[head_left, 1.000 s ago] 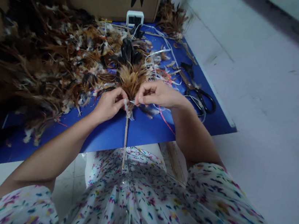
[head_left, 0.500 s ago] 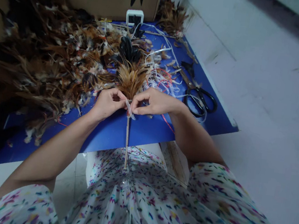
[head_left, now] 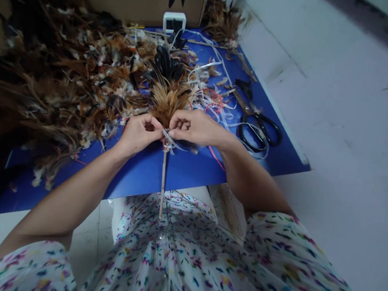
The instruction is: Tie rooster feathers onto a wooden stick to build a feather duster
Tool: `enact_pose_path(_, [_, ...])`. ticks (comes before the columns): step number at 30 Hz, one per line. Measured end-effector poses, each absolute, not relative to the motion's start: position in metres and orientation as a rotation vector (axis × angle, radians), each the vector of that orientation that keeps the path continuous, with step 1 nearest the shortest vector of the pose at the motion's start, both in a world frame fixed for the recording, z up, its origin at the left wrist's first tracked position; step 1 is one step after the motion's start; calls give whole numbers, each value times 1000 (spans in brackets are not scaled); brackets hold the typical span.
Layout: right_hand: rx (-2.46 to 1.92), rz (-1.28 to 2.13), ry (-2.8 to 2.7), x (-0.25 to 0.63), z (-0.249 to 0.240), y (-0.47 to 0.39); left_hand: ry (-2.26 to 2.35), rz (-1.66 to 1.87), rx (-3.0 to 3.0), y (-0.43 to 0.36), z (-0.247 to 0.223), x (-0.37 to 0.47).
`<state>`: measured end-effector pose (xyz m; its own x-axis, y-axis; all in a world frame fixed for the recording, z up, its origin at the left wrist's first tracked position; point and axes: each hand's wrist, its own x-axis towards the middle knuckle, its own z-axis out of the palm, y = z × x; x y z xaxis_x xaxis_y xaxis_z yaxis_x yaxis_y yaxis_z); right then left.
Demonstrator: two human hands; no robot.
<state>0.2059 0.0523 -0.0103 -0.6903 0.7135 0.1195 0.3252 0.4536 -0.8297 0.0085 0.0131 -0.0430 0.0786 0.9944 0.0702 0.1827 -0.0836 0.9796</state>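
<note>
A bundle of brown and black feathers (head_left: 170, 95) lies at the middle of the blue table, gathered round a thin wooden stick (head_left: 164, 175) that points toward me past the table's front edge. White plastic ribbon (head_left: 170, 138) crosses the stick at the base of the feathers. My left hand (head_left: 140, 133) pinches the ribbon from the left, thumb against forefinger. From the right, my right hand (head_left: 192, 126) pinches at the same ribbon, its other fingers curled. The two sets of fingertips are almost touching, so the exact knot or loop is hard to make out.
A large heap of loose feathers (head_left: 92, 75) covers the table's left side. Black-handled scissors (head_left: 258, 128) lie at the right, near tangled white and red ribbon strips (head_left: 217, 103). Behind stand a cardboard box (head_left: 137, 6), a white-framed device (head_left: 175, 16) and another feather bunch (head_left: 223, 18).
My right hand has shifted slightly up and left, closer to my left fingertips. The ribbon ends now spread to the right over the stick. My left hand has barely moved.
</note>
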Motion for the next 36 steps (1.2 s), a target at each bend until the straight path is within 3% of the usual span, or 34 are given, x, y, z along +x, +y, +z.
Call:
enact_pose_path(8, [-754,1187,-2298,203,-9,47,1288,1136,1463,14,-46,8])
enact_pose_path(17, [-1064,1070,-2383,206,-6,50,1260,1157,1375,12,-45,10])
enact_pose_path(28, [-785,1130,-2318,203,-14,50,1255,1200,1303,15,-46,10])
enact_pose_path(36, [-846,970,-2345,198,-15,47,1232,1191,1302,15,-48,10])
